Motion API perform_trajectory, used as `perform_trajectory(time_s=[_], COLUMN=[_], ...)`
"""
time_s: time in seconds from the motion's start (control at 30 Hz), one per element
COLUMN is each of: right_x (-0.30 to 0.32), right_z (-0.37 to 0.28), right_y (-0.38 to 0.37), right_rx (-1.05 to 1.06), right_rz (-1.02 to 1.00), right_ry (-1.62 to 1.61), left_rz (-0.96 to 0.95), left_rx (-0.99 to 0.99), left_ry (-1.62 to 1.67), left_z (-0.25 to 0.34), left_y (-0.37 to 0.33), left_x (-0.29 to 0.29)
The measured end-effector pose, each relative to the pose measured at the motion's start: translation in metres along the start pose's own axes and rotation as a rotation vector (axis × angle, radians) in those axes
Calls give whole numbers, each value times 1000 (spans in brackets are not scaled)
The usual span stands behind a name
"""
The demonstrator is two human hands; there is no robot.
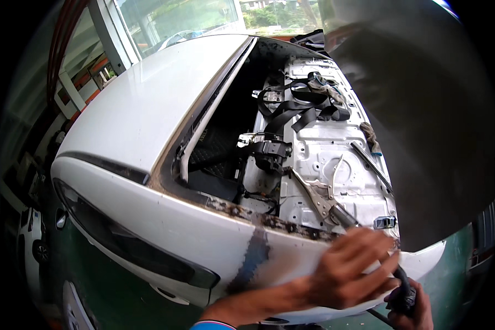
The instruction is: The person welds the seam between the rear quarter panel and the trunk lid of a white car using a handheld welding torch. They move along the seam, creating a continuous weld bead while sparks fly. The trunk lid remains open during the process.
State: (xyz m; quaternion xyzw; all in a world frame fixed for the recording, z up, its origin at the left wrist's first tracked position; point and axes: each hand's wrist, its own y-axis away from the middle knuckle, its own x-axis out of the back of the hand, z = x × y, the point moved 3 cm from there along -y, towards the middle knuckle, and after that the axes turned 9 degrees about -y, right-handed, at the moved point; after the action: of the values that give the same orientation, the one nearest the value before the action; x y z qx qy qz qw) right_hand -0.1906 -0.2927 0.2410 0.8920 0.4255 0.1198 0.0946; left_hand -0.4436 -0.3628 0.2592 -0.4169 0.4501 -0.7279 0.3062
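Right hand (pixel 419 312): grip closed around a black handle (pixel 403 300), out past the near rear corner of the white car (pixel 110 104). Left hand (pixel 355 269): fingers bent over the bodywork, fingertips at the dark piece above that handle. Too blurred; we couldn't tell if that grip was closed on it.

Dark tube (pixel 345 216) pointed in over the bare white panel (pixel 313 137), ending at the locking pliers (pixel 316 195). The left hand hid its back end, so we couldn't confirm it joined the handle.

How to do it well, our judgement: the right hand needed to carry the weight, leaving the left to guide lightly. Fingers belonged clear of the rough stripped seam (pixel 297 228). The pliers looked easy to knock, so the tube called for a slow, straight line past them. We'd have wanted the black straps (pixel 294 115) and loose glove (pixel 370 138) well away from the tool's path, and bare hands gloved.
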Motion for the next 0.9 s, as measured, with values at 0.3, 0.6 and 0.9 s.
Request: perform_trajectory(time_s=[0.3, 0.6, 0.9], right_x=[21, 11, -23], right_z=[9, 51, 78], right_y=[27, 90, 205], right_rx=[73, 160, 269], right_rz=[131, 120, 467], right_ry=[-91, -7, 56], left_rz=[-537, -531, -666], left_rx=[465, 529, 406], left_ry=[-1084, -1182, -1249], left_z=[-97, -103, -97], left_y=[-5, 7, -6], left_x=[160, 158, 151])
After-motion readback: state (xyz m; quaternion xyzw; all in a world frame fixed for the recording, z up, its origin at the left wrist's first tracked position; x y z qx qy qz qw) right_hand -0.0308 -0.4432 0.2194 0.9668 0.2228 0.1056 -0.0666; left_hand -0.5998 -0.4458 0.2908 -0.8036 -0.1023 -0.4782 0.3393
